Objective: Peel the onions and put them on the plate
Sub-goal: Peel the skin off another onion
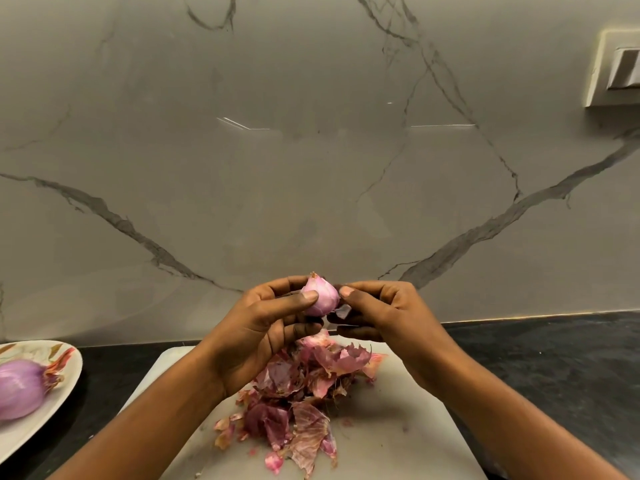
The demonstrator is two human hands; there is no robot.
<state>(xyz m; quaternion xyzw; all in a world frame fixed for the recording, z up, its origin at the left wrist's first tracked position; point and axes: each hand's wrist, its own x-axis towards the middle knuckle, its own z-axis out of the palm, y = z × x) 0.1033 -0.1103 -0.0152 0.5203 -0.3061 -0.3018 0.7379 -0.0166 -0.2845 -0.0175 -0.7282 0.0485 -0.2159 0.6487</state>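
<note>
Off the left edge of the cutting board (398, 427), on the counter (536, 368), the plate (71, 372) carries one peeled onion (19, 389). Dropping the next one in carelessly could knock it rolling off.

Above the board's far edge, the small onion (320, 299) looks slick where it is bare. It could slip from the grip into the pile of skins (298, 393) on the board below. The skin flap (343, 310) on its right side looks thin and may tear short, leaving scraps behind.

The left hand (263, 327) rises from the board's near left, its fingers curled round the small onion and the thumb across its front. The right hand (377, 313) comes in from the near right, thumb and fingers pinching the flap.
</note>
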